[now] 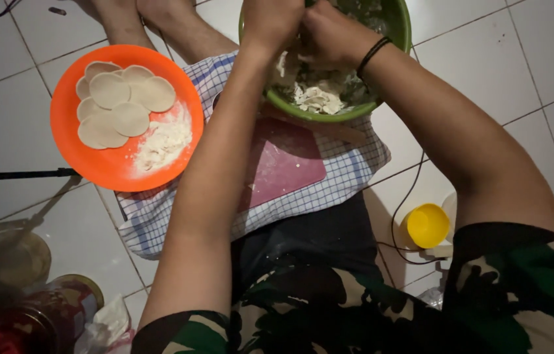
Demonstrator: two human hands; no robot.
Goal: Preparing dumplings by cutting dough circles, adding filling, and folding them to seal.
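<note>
Down on the white tiled floor, seen from the head camera, both hands meet inside the green bowl: the left hand and right hand are closed together around a lump of pale dough, seemingly to squeeze it over the bowl so crumbs fall back in. Just left of the bowl, an orange plate holds flat dough rounds beside loose flour, within reach. A pink board lies on a checked cloth. A yellow cap sits right; a dark jar stands lower left, its label unreadable.
</note>
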